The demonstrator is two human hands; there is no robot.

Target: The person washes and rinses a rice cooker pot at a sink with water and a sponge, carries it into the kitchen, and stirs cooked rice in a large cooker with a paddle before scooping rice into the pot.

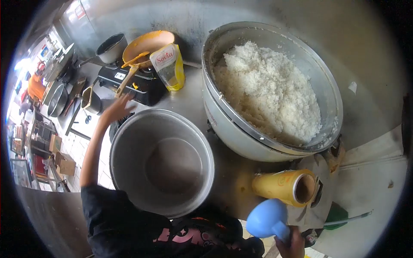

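In my right hand (294, 246), closed round the handle, is a blue plastic scoop (266, 217), low at the right with its rounded bowl up. My left hand (118, 109) is stretched out with fingers apart, over the far left rim of a large empty metal pot (205, 161). Close to those fingers is the wooden handle (125, 82) of an orange-coated pan (148, 41), which rests on a black portable stove (148, 91). At the right stands a big rice cooker (234, 144) heaped with cooked white rice (275, 90).
Beside the stove stands a Sovia pouch (169, 66) with yellow edges. A roll of plastic wrap (279, 186) lies in front of the rice cooker. A grey saucepan (112, 48) sits behind the stove. Further left are more pots (58, 101), cardboard boxes (64, 163) and a person in orange (35, 87).
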